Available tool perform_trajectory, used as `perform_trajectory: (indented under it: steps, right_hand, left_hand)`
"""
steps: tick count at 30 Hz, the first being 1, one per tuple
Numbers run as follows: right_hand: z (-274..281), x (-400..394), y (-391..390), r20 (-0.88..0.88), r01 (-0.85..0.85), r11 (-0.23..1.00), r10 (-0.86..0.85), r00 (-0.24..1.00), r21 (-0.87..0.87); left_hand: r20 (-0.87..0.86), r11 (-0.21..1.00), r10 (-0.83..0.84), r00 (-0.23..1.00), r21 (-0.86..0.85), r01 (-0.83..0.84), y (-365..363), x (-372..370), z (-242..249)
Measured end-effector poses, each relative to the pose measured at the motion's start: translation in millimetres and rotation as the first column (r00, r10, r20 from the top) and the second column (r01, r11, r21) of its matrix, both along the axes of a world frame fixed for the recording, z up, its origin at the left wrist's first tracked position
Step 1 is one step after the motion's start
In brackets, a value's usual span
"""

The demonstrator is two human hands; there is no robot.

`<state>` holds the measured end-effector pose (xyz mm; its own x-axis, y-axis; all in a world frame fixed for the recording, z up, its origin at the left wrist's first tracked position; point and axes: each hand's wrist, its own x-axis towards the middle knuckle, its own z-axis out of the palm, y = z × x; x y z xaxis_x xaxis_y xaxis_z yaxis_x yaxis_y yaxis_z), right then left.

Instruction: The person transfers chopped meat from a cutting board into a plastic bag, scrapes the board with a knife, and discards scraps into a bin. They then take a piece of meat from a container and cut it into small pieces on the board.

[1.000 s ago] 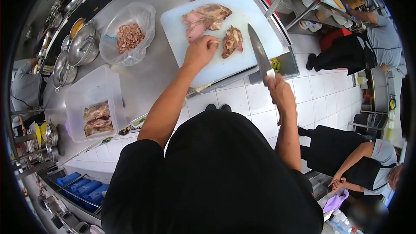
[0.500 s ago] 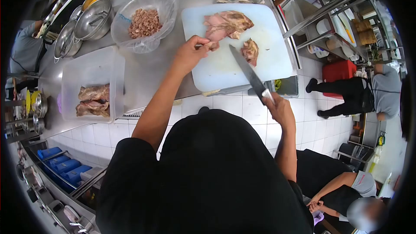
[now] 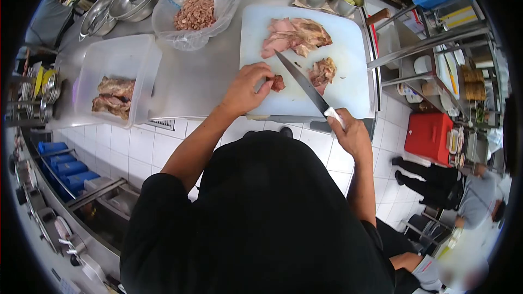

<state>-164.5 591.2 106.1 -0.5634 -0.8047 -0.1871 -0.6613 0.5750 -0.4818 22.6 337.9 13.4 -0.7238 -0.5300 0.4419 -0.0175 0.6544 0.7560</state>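
While the left hand (image 3: 246, 88) pinches a small reddish meat piece (image 3: 278, 83) on the white plastic cutting board (image 3: 348, 84), the right hand (image 3: 351, 136) stays clenched around a long steel-bladed knife (image 3: 302, 84), blade just beside it.

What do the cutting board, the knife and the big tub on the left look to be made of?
Cutting board: likely plastic, matte white, thick. Knife: seemingly steel, a dark grey blade, with a pale handle in the right hand. Tub: probably clear plastic; the meat shows through its walls.
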Motion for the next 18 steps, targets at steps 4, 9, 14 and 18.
perform_trajectory:
  steps: [4, 9, 14, 18]
  right_hand:
    - [1.9, -17.0, -11.6, -0.006, -0.127, 0.991, 0.127, 0.992, -0.036]
    - [-13.1, -45.3, -16.2, -0.053, -0.317, 0.946, 0.321, 0.946, 0.065]
    - [-8.5, -54.0, -29.6, -0.067, -0.465, 0.877, 0.475, 0.878, 0.117]
    - [-0.4, -38.5, -58.1, -0.058, -0.48, 0.874, 0.484, 0.873, 0.077]
  left_hand:
    - [0.103, 0.971, 0.178, 0.979, -0.182, -0.157, 21.1, -7.5, -1.1]
    - [0.144, 0.942, 0.195, 0.97, -0.303, -0.144, 27.6, -9.3, -4.8]
    - [0.166, 0.913, 0.27, 0.949, -0.357, -0.197, 39.1, -17.7, 3.2]
    - [0.129, 0.893, 0.302, 0.945, -0.384, -0.233, 44.9, -20.7, 9.0]
